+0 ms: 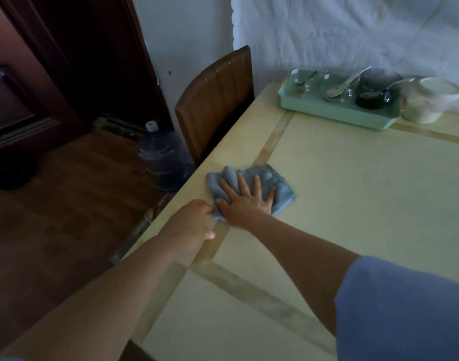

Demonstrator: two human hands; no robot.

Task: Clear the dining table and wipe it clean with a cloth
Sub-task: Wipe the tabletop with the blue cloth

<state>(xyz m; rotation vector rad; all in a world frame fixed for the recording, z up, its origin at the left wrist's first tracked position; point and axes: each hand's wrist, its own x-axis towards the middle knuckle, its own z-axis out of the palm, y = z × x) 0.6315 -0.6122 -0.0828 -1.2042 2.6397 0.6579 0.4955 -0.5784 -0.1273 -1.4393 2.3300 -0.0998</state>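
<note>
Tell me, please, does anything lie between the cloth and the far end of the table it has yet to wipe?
Mostly no: bare table lies beyond the cloth under the right hand. Only the green tray of dishes and a white container occupy the far edge.

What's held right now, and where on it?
The blue cloth: right hand lies flat, fingers spread, on its middle, pressing it to the table; left hand appears to pinch its near-left corner.

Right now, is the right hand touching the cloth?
Touching. The head view shows the right hand pressed flat on the cloth, fingers spread across it.
</note>
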